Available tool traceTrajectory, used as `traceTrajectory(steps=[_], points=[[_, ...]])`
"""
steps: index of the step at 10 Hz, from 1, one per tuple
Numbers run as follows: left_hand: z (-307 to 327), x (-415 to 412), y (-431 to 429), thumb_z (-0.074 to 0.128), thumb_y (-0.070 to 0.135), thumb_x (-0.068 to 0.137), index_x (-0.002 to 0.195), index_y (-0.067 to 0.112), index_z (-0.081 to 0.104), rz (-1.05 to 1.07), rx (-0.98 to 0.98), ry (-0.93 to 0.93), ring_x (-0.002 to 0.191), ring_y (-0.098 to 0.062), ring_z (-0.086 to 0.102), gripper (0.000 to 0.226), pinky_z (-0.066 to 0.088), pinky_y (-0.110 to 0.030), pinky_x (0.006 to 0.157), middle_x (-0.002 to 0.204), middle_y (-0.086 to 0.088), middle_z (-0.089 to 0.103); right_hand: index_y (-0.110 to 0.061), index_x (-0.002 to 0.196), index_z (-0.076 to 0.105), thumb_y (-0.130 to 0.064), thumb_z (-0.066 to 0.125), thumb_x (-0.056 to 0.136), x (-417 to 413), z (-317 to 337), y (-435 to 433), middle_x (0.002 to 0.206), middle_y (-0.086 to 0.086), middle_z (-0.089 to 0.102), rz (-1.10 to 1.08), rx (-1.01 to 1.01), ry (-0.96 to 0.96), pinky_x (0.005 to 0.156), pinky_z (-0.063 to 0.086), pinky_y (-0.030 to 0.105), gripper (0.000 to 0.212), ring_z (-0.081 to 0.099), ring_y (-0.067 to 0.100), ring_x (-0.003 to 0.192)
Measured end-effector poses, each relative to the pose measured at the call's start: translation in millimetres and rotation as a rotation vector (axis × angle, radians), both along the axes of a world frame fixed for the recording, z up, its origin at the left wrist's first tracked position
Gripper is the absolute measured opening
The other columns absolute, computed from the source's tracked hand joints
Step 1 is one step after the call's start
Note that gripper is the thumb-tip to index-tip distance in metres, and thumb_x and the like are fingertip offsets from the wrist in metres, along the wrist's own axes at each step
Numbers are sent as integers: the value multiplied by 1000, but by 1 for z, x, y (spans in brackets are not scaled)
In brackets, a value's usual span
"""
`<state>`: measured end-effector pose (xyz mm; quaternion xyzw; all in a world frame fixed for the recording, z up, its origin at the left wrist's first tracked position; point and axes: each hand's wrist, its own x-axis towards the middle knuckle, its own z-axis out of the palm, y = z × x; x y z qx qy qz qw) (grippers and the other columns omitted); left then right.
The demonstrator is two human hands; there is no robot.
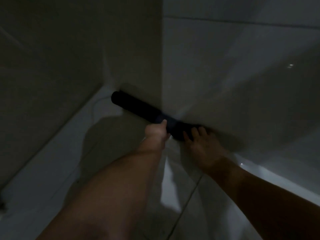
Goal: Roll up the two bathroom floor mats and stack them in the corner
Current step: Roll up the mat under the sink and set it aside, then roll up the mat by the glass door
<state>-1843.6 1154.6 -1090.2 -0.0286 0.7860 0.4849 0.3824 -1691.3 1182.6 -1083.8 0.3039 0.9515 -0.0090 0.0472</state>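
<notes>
Mat roll (138, 106), dark and tightly wound, lies on the pale tiled floor (190, 213) with its long side pressed against the foot of a projecting wall block (135, 49), its far end tucked toward the inner corner where the block meets the left wall. That seems the reason for the placement: the wall backs the roll so it cannot unwind or wander. The left hand (156, 131) is curled about the roll near its middle, thumb on top beside a bluish band (164, 119) that I take for a lighter stretch of the mat, though the light is too dim to be sure. The right hand (200, 142) is spread flat, fingers (194, 132) laid over the near end, more pressing it down and against the wall than gripping. Both forearms reach in from below, so the person is bending low over it. Whether this is 1 roll or 2 laid end to end I cannot tell; the dark swallows any seam. My guess is the hands are seating the roll snugly in place, and if only 1 mat is here, the other must yet be stacked on it. A loose outer edge could spring open on release.
</notes>
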Motion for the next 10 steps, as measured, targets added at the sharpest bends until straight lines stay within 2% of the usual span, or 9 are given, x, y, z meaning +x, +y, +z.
traceTrajectory(steps=[1,2,3,4,5,6,7,9,10], points=[[-7,0,-4,62,36,88,69,17,46,7,-35,57,92,-25,65,31,57,-39,86,104,-16,64,-10,127,58,-23,41,82,-1,4,-5,118,19,59,6,-29,-133,72,50,38,50,58,37,99],[-12,12,-12,52,43,84,66,21,47,-96,-123,261,101,-36,66,29,55,-44,89,107,-21,68,-8,106,73,-23,32,70,6,6,-1,97,25,67,46,25,-32,55,53,39,56,64,40,74],[6,33,-19,54,24,91,86,16,50,-170,-145,427,100,-32,63,10,46,-29,81,105,-16,66,-9,99,74,-23,31,69,18,0,3,93,24,68,65,7,-11,52,54,41,54,65,39,68],[12,60,-27,56,14,90,92,16,47,-262,-76,512,94,-34,62,10,51,-38,85,98,-18,65,-11,94,74,-25,37,72,44,9,2,91,19,68,27,22,13,59,56,38,45,65,35,71],[13,80,-35,57,15,90,99,7,55,-537,-116,596,93,-33,61,12,51,-40,82,99,-20,65,-12,85,74,-22,56,70,77,19,-6,86,16,68,23,6,23,51,53,34,25,65,32,67],[21,118,-42,54,20,90,101,12,56,-856,-118,586,92,-29,61,13,51,-39,81,98,-15,66,-12,69,67,-12,78,52,131,33,-15,69,11,61,-69,-59,-28,40,42,29,20,58,28,54],[22,175,-39,53,24,88,85,15,54,-1161,-68,684,77,-32,62,9,51,-37,68,79,-12,63,-7,90,63,-4,60,74,200,52,-31,87,15,59,-259,-107,-128,55,37,33,16,59,33,74],[39,298,-38,48,26,89,83,22,49,-1501,110,704,82,-31,59,8,44,-32,67,84,-6,65,-14,62,61,-12,75,46,355,94,-87,58,7,58,-539,-1,-255,37,41,27,22,59,30,47],[37,345,-43,49,28,89,93,19,55,-1577,225,681,87,-31,60,11,48,-33,72,90,-5,66,-12,74,64,-13,68,64,413,106,-111,74,10,63,-666,-32,-362,50,48,33,11,65,33,66]])
